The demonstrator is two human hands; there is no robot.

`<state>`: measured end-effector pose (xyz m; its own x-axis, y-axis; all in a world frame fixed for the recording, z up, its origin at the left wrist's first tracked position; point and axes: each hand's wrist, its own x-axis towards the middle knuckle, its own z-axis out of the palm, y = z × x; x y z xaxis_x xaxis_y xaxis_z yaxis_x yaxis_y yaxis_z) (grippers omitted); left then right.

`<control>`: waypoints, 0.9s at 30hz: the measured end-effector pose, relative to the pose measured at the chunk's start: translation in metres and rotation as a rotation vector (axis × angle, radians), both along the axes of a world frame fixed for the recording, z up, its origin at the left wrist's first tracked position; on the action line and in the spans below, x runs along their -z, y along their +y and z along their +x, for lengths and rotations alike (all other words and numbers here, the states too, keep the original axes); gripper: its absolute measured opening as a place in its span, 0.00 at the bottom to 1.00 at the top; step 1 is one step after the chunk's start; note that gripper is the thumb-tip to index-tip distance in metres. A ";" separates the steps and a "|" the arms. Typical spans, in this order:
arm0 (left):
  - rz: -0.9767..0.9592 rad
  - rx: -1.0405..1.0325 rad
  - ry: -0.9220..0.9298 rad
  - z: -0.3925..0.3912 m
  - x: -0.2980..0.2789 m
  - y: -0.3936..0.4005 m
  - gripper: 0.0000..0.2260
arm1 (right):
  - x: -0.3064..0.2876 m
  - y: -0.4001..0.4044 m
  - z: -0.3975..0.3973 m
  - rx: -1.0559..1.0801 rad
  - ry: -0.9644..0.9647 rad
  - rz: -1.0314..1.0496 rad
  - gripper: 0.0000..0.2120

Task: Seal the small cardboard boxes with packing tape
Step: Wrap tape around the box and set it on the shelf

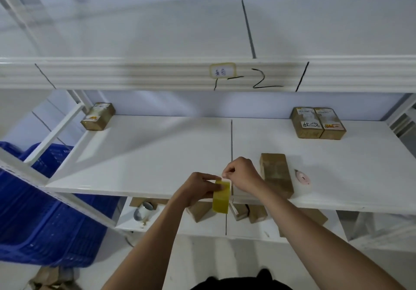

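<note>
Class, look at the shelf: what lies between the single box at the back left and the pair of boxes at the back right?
Nothing: in the head view, bare white shelf runs from the single box to the pair of boxes.

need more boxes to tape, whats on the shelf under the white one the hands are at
On the lower shelf lie several cardboard boxes and a tape roll. The white shelf above and both arms cover part of it, so no exact count.

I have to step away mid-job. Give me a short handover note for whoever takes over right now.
Left hand grips the yellow tape roll at the shelf's front edge. Right hand pinches the tape's loose end at the top of the roll.
Nearest box lies on the shelf just right of the hands; no strip on it yet, as far as I can tell.
Left: pull tape, seal that box.
</note>
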<state>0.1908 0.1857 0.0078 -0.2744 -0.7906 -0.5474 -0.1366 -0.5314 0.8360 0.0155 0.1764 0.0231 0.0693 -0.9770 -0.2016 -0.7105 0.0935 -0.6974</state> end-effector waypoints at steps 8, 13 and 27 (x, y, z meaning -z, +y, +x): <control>0.069 0.014 -0.166 0.021 0.027 0.010 0.11 | 0.012 0.009 0.030 0.020 -0.012 0.000 0.06; 0.150 0.011 -0.224 0.024 0.043 0.013 0.14 | 0.028 0.013 0.037 0.056 -0.011 0.045 0.04; 0.273 -0.109 -0.188 0.019 0.067 0.010 0.16 | 0.077 0.004 0.051 0.144 -0.021 0.067 0.20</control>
<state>0.2100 0.1957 -0.0591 -0.0703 -0.6271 -0.7758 -0.2048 -0.7521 0.6265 0.0666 0.1803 -0.0542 -0.0660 -0.9616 -0.2664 -0.6713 0.2404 -0.7011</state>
